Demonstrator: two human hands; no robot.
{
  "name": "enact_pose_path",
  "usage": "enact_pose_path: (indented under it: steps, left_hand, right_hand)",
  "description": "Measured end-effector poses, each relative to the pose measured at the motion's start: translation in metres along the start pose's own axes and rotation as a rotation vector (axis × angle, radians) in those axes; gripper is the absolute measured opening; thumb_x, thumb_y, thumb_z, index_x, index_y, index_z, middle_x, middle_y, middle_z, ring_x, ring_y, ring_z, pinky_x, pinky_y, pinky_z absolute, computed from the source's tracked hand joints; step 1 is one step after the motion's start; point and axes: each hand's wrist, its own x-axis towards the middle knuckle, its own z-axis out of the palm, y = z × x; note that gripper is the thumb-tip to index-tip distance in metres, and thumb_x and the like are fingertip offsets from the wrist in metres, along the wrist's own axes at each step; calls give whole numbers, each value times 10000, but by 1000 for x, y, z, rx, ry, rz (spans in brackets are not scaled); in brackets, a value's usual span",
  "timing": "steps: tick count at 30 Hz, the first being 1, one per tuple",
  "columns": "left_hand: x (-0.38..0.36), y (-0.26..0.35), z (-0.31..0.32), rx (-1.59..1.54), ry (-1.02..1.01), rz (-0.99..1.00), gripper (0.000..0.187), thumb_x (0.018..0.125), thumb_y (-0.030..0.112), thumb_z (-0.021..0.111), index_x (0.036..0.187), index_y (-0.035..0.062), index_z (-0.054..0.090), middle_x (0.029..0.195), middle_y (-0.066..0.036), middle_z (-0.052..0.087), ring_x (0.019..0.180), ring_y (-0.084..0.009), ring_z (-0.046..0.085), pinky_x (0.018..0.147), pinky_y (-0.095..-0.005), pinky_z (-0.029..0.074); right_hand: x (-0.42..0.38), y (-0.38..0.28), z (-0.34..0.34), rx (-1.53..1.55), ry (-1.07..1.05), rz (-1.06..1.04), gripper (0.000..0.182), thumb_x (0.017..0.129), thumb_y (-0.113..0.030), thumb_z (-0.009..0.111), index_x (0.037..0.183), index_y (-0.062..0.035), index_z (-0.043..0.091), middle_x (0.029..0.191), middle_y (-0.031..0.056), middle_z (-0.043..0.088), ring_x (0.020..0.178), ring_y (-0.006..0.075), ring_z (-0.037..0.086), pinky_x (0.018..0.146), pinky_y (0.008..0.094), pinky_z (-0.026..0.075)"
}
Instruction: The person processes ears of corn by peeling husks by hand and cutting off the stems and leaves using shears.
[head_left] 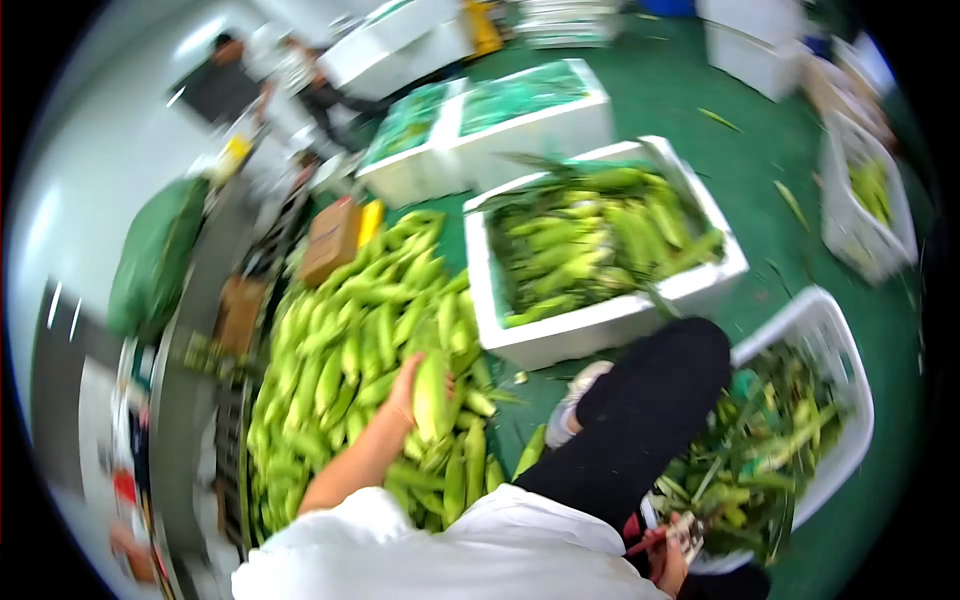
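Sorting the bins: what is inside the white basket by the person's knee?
The white basket holds green husk trimmings and stalks. The knee covers its near corner, and the bottom is buried.

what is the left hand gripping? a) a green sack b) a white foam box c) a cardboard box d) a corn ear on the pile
d: the left hand wraps around a corn ear lying on the big corn pile.

White foam boxes (560, 340), green sack (155, 255), cardboard box (330, 240)
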Motion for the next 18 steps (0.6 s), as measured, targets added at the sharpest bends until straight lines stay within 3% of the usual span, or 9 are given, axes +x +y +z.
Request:
enact_pose_path:
  steps: [2, 3, 5, 6, 7, 10, 14, 16, 18]
  left_hand:
    - [-41, 66, -126, 112, 385, 373, 595, 897, 587, 524, 1081, 26, 602, 849, -175, 659, 749, -322, 647, 690, -462, 556]
    - [-70, 90, -173, -152, 537, 451, 558, 896, 565, 543, 1094, 46, 595, 912, -164, 668, 806, -330, 658, 734, -473, 563]
    - [-120, 123, -260, -275, 809, 755, 499, 886, 482, 623, 1164, 72, 562, 1088, -145, 653, 972, -317, 646, 866, -515, 558]
    - [-141, 130, -295, -297, 704, 963, 600, 884, 465, 641, 1289, 55, 474, 1209, -169, 602, 1028, -342, 633, 881, -523, 557]
    - [-146, 135, -303, -462, 944, 1159, 714, 897, 439, 638, 1430, 87, 319, 1320, -185, 523, 1085, -377, 612, 865, -512, 566]
    - [-91, 143, -242, -480, 1068, 1332, 709, 944, 329, 601, 1512, 190, 201, 1403, -185, 461, 1132, -343, 592, 866, -501, 561]
    - [79, 111, -38, 574, 485, 1054, 457, 954, 207, 579, 1379, 72, 481, 1149, -101, 655, 1016, -200, 636, 775, -333, 541]
    - [191, 94, 48, 895, 132, 1063, 370, 933, 166, 594, 1290, 72, 578, 1060, -77, 660, 925, -168, 648, 769, -315, 525]
    - [300, 76, 123, 1403, 78, 1183, 388, 923, 203, 594, 1288, 74, 568, 1121, -125, 648, 984, -234, 650, 832, -373, 522]
  right_hand:
    - [25, 3, -39, 35, 4, 36, 594, 904, -231, 622, 1428, -67, 394, 1085, 129, 616, 1101, 305, 585, 1027, 495, 426]
    - [24, -13, -16, -27, 19, 54, 595, 903, -232, 621, 1428, -66, 393, 1086, 129, 616, 1104, 307, 584, 1028, 495, 424]
    - [26, -31, 5, -98, 15, 92, 598, 901, -233, 621, 1427, -65, 393, 1087, 131, 616, 1109, 309, 582, 1031, 496, 422]
    - [28, -38, 12, -122, 13, 104, 599, 899, -233, 621, 1427, -65, 393, 1088, 131, 616, 1111, 310, 582, 1033, 496, 420]
    - [30, -42, 19, -134, 6, 119, 600, 898, -233, 621, 1427, -64, 393, 1089, 132, 616, 1114, 312, 581, 1034, 497, 419]
    - [29, -49, 37, -114, 18, 131, 604, 895, -234, 621, 1426, -62, 393, 1092, 134, 616, 1121, 315, 578, 1039, 498, 415]
    - [26, -52, 56, -65, 31, 137, 609, 890, -236, 621, 1426, -60, 393, 1095, 136, 616, 1131, 320, 575, 1045, 500, 410]
    - [23, -54, 62, -47, 51, 146, 611, 887, -237, 621, 1426, -59, 392, 1097, 138, 616, 1136, 323, 573, 1047, 501, 407]
    - [19, -55, 67, -27, 65, 157, 613, 885, -237, 620, 1425, -57, 392, 1099, 139, 616, 1141, 325, 572, 1050, 501, 404]
